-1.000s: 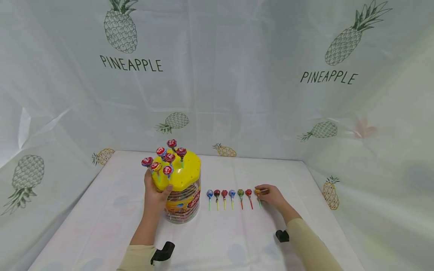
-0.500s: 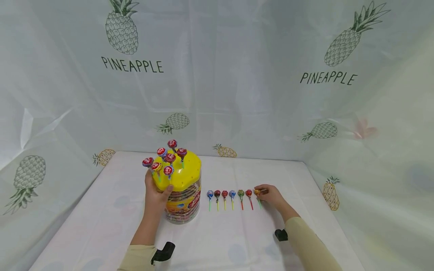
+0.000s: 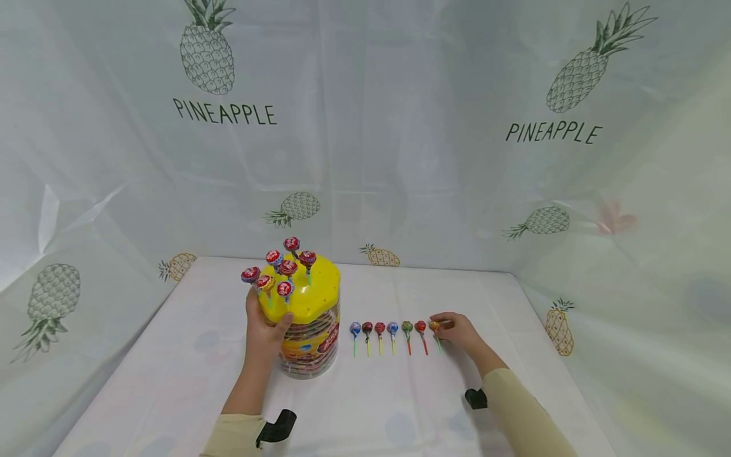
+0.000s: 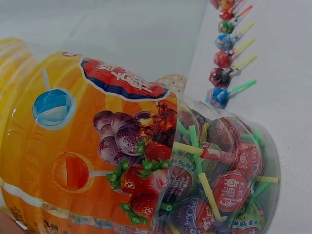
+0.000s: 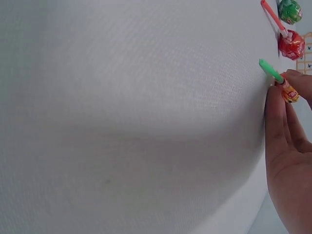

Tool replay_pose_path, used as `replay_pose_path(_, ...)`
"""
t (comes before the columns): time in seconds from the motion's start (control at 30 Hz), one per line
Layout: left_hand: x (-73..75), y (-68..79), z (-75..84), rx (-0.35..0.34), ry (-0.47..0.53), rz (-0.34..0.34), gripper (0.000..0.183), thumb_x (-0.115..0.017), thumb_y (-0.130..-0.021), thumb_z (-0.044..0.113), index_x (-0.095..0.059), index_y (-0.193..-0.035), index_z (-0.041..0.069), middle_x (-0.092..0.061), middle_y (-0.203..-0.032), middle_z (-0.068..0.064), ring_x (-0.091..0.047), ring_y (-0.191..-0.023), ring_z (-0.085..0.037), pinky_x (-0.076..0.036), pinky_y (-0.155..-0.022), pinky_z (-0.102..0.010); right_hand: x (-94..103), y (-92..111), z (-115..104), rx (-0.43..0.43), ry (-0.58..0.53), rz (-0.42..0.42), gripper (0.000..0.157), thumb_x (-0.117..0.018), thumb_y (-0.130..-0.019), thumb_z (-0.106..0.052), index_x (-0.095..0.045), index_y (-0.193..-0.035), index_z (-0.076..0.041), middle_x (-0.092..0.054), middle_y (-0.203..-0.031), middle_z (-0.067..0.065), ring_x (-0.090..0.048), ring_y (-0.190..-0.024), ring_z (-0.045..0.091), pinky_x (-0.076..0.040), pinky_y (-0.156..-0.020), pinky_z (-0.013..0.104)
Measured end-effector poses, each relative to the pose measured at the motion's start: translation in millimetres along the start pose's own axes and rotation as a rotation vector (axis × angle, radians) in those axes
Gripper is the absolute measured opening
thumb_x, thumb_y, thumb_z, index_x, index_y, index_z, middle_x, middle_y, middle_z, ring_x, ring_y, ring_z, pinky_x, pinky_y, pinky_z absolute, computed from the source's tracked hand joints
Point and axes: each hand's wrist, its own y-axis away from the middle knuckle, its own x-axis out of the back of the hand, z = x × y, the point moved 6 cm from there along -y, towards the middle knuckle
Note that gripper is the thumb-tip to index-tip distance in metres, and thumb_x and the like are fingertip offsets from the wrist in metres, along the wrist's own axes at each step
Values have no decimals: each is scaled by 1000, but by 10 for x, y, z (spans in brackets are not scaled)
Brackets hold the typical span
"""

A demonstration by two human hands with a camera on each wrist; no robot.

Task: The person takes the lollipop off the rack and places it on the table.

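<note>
A clear plastic jar [image 3: 310, 343] with a yellow lid [image 3: 314, 295] stands on the table, and several lollipops [image 3: 288, 268] stick up from the lid. My left hand [image 3: 268, 330] grips the jar at its upper left side, thumb at the front of the lid's edge. In the left wrist view, wrapped lollipops [image 4: 234, 190] show through the clear wall. To the right, my right hand [image 3: 457, 331] pinches the head of an orange-yellow lollipop [image 5: 288, 91] with a green stick. This lollipop is at the right end of a row, beside a red lollipop [image 5: 292, 45].
Several more lollipops [image 3: 379, 328] lie in a line between the jar and my right hand, sticks toward me. The white-covered table [image 3: 365, 406] ends at a pineapple-printed sheet [image 3: 365, 127] hanging behind. Black straps [image 3: 276, 426] stick out at both wrists.
Both hands keep their places on the jar and the orange-yellow lollipop. The head view has shifted only slightly.
</note>
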Motion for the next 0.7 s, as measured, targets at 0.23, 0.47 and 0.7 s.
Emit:
replay_pose_path(0.23,-9,11,-2,10,-12,5,77,-66,-94,28,-14,-152,25,-41,-136,2,-47,-117,-13,-42,-96,-13,122,75,-101,31,37,32,34,-70,-87,-2,-67,-121,-4,-60,-115,14,-59,-92,24,-54,-70,32)
replay_pose_path(0.47,0,17,-11,8,-22,13,77,-65,-94,27,-13,-152,24,-40,-138,-1,-47,-118,-12,-42,-96,-13,267,155,-540,174,-26,89,37,-70,-89,-7,-63,-125,-2,-58,-123,21,-58,-105,33,-53,-79,36)
replay_pose_path(0.7,-12,13,-10,-2,7,4,77,-66,-94,26,-14,-151,25,-41,-137,3,-48,-118,-14,-42,-96,-14,189,441,-1336,320,-175,27,34,-70,-90,-6,-64,-123,-2,-61,-120,17,-59,-100,30,-53,-83,30)
